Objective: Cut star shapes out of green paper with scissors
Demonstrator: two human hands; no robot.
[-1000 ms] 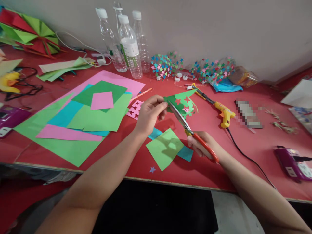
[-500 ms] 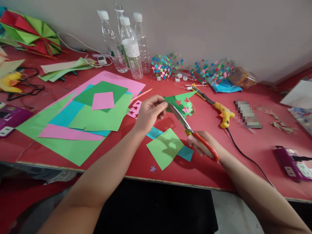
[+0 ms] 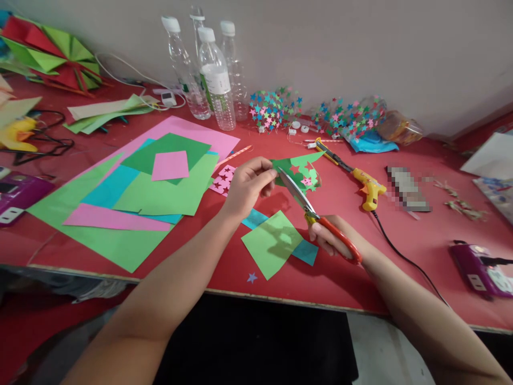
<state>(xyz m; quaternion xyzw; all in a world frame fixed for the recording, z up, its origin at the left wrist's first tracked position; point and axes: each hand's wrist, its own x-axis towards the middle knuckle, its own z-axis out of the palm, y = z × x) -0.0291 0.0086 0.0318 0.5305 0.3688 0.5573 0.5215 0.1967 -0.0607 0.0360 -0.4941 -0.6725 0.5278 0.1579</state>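
My left hand (image 3: 253, 182) pinches a small piece of green paper (image 3: 279, 164) between thumb and fingertips. In my right hand (image 3: 326, 235) are scissors (image 3: 298, 193) with red handles, their blades slanting up and left so that the tips meet the paper by my left thumb. Behind the blades lie green paper scraps with star-shaped holes (image 3: 306, 170). Below my hands a light green square (image 3: 270, 245) rests across a teal strip (image 3: 306, 252). A pink sheet with star cut-outs (image 3: 223, 180) is partly hidden behind my left hand.
Coloured paper sheets (image 3: 160, 198) overlap on the left. Plastic bottles (image 3: 216, 80) stand by the wall, beside star-covered clear shapes (image 3: 272, 109). A yellow glue gun (image 3: 368, 187) with a trailing cord and a purple power strip (image 3: 481, 270) are on the right. A small star (image 3: 252, 278) lies near the table edge.
Hardly anything differs. The green paper at the scissor tips and both hands have shifted very slightly; my left hand keeps its pinch and my right hand keeps the scissors.
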